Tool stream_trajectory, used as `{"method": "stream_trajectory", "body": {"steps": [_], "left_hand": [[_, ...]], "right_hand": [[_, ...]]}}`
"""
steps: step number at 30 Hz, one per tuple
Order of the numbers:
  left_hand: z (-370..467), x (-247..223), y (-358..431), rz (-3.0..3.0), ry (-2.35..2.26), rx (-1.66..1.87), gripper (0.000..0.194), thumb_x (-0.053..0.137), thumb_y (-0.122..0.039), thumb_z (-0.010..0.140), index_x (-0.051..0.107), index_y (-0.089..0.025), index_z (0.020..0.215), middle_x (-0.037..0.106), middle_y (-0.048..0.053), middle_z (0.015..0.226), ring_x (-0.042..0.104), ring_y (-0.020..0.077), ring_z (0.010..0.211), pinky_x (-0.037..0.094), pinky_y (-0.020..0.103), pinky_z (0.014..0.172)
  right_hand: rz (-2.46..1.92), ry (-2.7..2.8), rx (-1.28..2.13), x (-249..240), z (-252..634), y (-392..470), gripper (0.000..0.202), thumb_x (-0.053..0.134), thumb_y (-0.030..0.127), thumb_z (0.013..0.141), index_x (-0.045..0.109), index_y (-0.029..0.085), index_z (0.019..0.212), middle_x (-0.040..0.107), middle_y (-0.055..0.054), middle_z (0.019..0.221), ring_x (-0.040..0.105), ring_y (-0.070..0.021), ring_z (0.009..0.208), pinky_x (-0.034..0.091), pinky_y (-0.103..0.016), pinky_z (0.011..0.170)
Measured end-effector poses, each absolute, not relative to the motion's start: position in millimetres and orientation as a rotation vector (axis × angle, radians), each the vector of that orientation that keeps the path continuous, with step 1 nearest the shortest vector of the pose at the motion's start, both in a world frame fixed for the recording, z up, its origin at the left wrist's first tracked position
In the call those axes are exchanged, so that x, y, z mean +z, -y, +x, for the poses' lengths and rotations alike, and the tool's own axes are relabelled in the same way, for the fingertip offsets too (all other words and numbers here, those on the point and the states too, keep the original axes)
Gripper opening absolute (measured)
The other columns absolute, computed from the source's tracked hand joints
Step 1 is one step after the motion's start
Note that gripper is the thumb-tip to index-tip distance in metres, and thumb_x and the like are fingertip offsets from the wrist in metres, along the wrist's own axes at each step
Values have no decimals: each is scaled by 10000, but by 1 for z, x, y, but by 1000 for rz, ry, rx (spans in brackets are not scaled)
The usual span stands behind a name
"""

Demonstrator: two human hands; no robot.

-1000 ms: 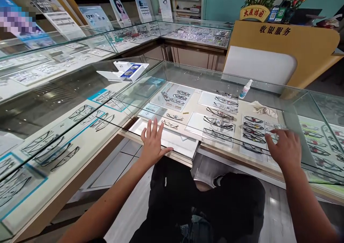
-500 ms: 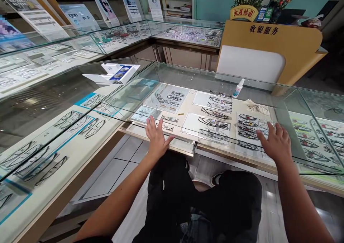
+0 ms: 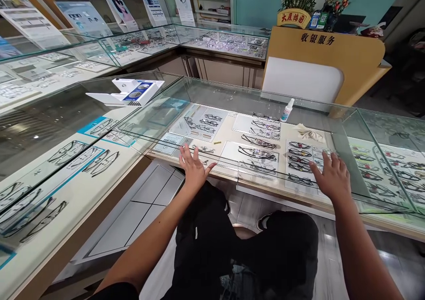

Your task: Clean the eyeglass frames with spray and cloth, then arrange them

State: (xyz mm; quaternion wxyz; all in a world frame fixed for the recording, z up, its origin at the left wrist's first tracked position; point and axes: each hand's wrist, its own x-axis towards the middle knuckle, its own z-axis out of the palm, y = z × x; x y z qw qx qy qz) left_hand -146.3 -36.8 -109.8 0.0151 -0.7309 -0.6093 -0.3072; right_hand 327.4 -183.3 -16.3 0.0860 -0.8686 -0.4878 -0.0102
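The drawer [image 3: 227, 178] at the near edge looked already closed, with nothing apparent left to close. Both hands were open, holding nothing — left hand [image 3: 193, 171] by this drawer, right hand [image 3: 333, 177] near eyeglasses [image 3: 299, 179] inside the glass case [image 3: 249, 89]; contact, I could not tell.

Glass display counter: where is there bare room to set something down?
The glass top looks bare left of the open white box and along the far side between that box and the spray bottle. It is crowded between the left hand and right hand, with rows of eyeglasses.
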Motion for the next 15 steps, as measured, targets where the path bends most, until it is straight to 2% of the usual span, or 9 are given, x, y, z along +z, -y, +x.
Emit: {"method": "stream_trajectory", "body": {"steps": [6, 10, 15], "left_hand": [[-146, -113, 37, -2253, 1898, -1008, 981, 604, -779, 928, 387, -81, 1582, 201, 382, 1721, -30, 471, 1689, 140, 692, 1289], [-149, -105, 39, -2220, 1891, -993, 945, 639, -793, 900, 435, -134, 1547, 320, 348, 1675, 102, 480, 1673, 195, 679, 1265], [-151, -94, 36, -2242, 1853, -1027, 965, 697, -815, 840, 482, -116, 1470, 416, 341, 1571, 233, 492, 1609, 197, 673, 1256]], "right_hand": [[-2580, 1457, -48, -19, 329, 183, 903, 224, 771, 1017, 362, 179, 1685, 309, -214, 1772, 262, -437, 1633, 284, -642, 1283], [-2575, 1467, -60, -16, 327, 183, 897, 222, 760, 1024, 373, 167, 1679, 319, -222, 1765, 282, -443, 1621, 296, -640, 1278], [-2577, 1442, -74, -13, 322, 183, 861, 274, 742, 1030, 394, 173, 1666, 362, -210, 1746, 321, -448, 1588, 339, -645, 1241]]}}
